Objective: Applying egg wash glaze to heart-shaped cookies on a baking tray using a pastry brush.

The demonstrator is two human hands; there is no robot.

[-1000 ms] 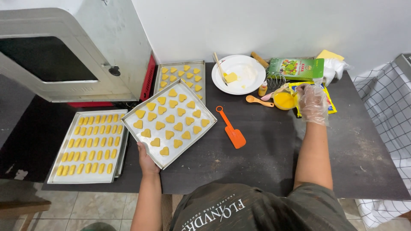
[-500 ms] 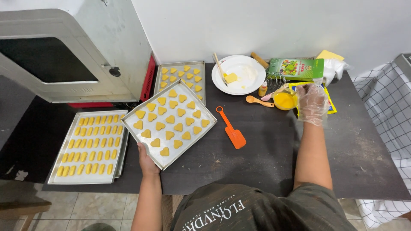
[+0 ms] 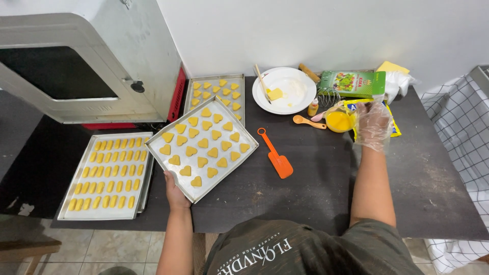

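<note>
The left hand (image 3: pixel 175 192) grips the tray (image 3: pixel 202 148) of heart cookies by its near edge, fingers hidden underneath. The gloved right hand (image 3: pixel 373 125) touches a yellow bowl (image 3: pixel 340 121); whether its fingers close on it is unclear.

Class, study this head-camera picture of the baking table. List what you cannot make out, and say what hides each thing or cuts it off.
- Whether the gloved right hand actually grips the small bowl of yellow liquid: the crinkled glove blurs the fingers.
- The left hand: its fingers sit under the metal tray of heart-shaped yellow biscuits.
- The yellow packet: mostly covered by the right hand.
- The grey oven: cut off by the top and left edges.
</note>
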